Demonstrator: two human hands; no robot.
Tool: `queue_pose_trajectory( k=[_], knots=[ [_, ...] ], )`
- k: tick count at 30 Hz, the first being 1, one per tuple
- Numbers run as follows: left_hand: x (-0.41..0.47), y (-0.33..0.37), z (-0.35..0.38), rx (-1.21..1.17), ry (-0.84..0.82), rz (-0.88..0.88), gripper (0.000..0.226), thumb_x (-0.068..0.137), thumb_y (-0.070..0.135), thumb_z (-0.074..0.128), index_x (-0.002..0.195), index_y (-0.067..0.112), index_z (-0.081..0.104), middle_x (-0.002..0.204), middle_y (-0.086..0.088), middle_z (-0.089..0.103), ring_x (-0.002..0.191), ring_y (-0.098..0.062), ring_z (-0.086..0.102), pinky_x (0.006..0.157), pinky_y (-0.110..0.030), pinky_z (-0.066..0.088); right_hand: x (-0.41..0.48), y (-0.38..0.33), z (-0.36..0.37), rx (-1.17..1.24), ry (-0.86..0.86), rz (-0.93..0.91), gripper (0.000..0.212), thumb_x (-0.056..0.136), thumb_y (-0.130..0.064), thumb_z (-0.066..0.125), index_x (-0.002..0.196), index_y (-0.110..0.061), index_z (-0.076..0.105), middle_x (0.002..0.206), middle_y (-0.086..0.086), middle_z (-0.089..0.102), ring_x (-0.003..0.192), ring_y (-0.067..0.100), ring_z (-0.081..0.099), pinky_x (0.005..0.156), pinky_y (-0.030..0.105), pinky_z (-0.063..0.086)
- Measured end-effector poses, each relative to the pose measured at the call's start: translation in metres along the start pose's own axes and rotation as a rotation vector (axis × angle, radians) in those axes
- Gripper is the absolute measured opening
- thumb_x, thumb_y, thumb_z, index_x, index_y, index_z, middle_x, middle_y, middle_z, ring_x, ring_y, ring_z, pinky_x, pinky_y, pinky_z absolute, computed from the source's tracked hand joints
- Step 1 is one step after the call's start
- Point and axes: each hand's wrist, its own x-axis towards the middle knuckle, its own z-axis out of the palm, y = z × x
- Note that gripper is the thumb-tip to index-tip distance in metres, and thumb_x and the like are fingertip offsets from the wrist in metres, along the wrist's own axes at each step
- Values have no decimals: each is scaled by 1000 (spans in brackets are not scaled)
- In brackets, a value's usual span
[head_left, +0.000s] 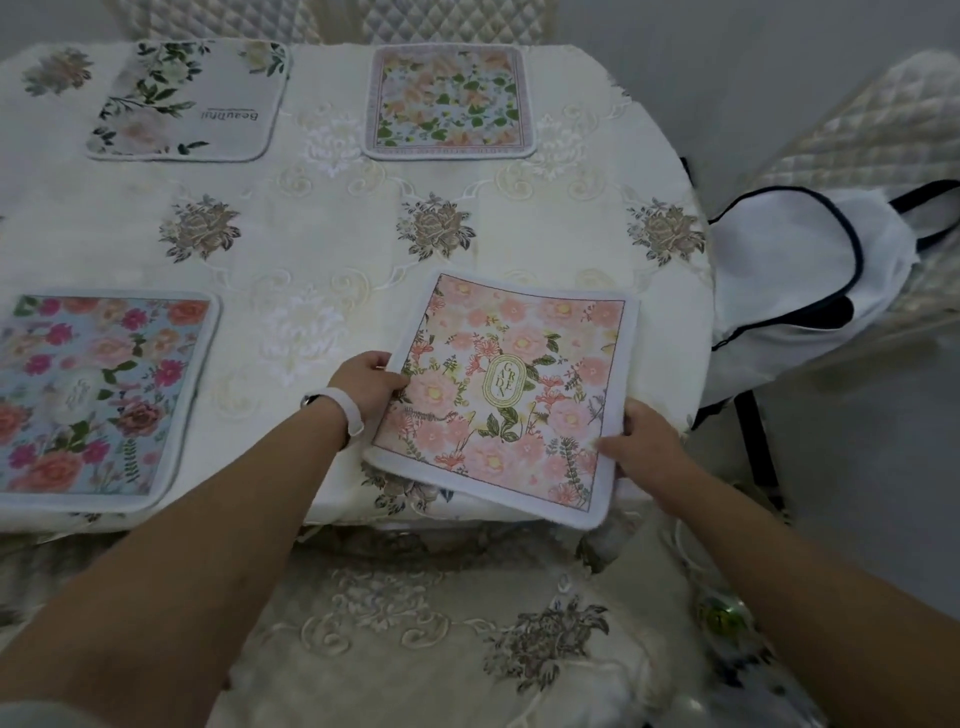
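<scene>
A square pink floral mat (519, 364) with a white border and an oval "GARDEN" label lies skewed near the front right of the table. Its near corner juts past the table's front edge. My left hand (366, 382) pinches the mat's left edge, thumb on top. My right hand (649, 441) grips the mat's right edge, thumb on the printed face. A white band sits on my left wrist. Three other floral mats lie flat: a blue one (98, 395) at front left, a white "Beautiful" one (187, 98) at back left, a peach one (449, 101) at back middle.
The table (322, 228) wears a cream embroidered cloth that hangs over the front edge. A white bag with dark trim (800, 275) sits on a quilted chair at the right. More quilted chair backs (441, 21) stand behind the table.
</scene>
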Motion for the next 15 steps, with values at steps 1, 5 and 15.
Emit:
queue_pose_trajectory(
  k=[1,5,15],
  knots=[
    [-3,-1,3,23,-3,16,23,83,18,67,106,19,66,98,-2,69,88,-23,66,86,-39,54,1,0,-2,34,45,-2,29,88,4,61,108,-15,57,98,-3,68,90,17,66,86,45,56],
    [-21,-19,6,-87,14,48,9,84,17,66,91,22,66,96,-6,71,89,-29,68,85,-48,55,2,-2,-4,105,109,-4,26,89,7,60,106,-12,56,92,-4,66,83,9,63,81,36,52],
    [-61,-67,-27,-312,219,-22,9,88,9,62,93,17,65,97,-7,71,89,-29,67,84,-50,55,3,-21,41,53,62,-77,28,89,-1,60,111,-17,56,98,-3,69,85,17,68,71,32,56]
  ],
)
